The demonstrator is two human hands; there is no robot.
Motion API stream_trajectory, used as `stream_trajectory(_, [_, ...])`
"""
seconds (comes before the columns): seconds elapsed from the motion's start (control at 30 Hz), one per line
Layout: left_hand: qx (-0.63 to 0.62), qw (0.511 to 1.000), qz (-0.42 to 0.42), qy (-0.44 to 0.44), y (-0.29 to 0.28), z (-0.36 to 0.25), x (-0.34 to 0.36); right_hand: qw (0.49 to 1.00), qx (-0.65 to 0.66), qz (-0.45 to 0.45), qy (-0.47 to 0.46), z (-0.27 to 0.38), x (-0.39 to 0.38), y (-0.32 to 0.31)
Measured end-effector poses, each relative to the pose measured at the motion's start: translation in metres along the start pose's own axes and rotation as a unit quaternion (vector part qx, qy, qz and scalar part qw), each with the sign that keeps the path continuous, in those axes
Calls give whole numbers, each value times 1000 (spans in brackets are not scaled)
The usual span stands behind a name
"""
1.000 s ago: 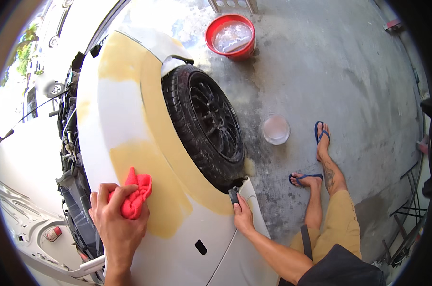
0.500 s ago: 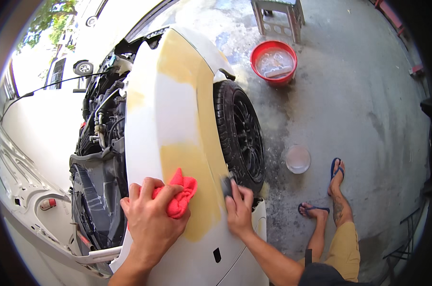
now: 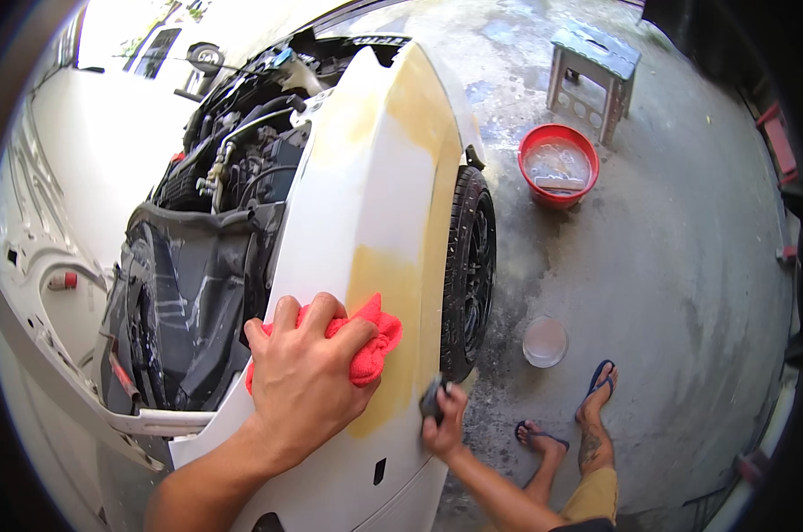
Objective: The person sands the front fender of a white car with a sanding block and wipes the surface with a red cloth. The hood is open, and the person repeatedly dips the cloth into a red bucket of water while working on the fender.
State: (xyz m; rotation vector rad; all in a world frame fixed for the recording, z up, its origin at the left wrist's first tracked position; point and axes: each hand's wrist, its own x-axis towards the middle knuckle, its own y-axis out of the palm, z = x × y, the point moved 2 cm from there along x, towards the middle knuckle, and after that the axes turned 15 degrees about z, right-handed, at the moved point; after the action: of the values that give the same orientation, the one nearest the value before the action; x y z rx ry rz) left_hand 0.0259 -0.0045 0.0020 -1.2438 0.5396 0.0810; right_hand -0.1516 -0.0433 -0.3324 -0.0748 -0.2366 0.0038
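Observation:
Under my left hand [image 3: 313, 386] is a bunched red cloth [image 3: 376, 344], gripped and pressed on top of the white car fender [image 3: 388, 213]. Yellowish patches [image 3: 382, 275] cover parts of that panel, one of them beside the cloth. Lower and to the right, my right hand [image 3: 446, 426] is closed around a small black sanding block [image 3: 433, 399]. The block is at the fender's side edge, just behind the front wheel [image 3: 472, 266]. Its working face is hidden against the panel.
Left of the fender lies the uncovered engine bay [image 3: 233, 168]. A red bucket [image 3: 526, 182] of cloudy water stands on the wet concrete floor, near a folding step stool [image 3: 596, 55]. Closer in is a round container [image 3: 545, 342], by my sandalled feet [image 3: 599, 390].
The view has shifted, so the car appears farther right and more of the stool shows. My left hand still grips the cloth; my right hand, with the block, is lower along the fender edge.

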Motion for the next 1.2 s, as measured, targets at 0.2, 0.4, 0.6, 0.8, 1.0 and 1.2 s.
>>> stream_trajectory(0.2, [-3,1000,-5,11,4,6,0,997,-9,-42,-61,-15,98,-19])
stream_trajectory(0.4, [-22,1000,-13,-5,7,5,-4,980,-30,-14,-194,-14,175,-38])
stream_trajectory(0.6, [11,1000,5,-22,0,1,3,927,19,138,-348,-42,22,-27])
stream_trajectory(0.8, [5,999,16,-35,2,-2,3,979,-20,22,-199,-61,299,-66])
stream_trajectory(1.0, [0,999,19,-31,-1,-1,6,884,14,209,-418,-53,47,-36])
stream_trajectory(1.2, [-7,999,16,-34,0,-2,7,922,-27,133,-362,-51,276,-72])
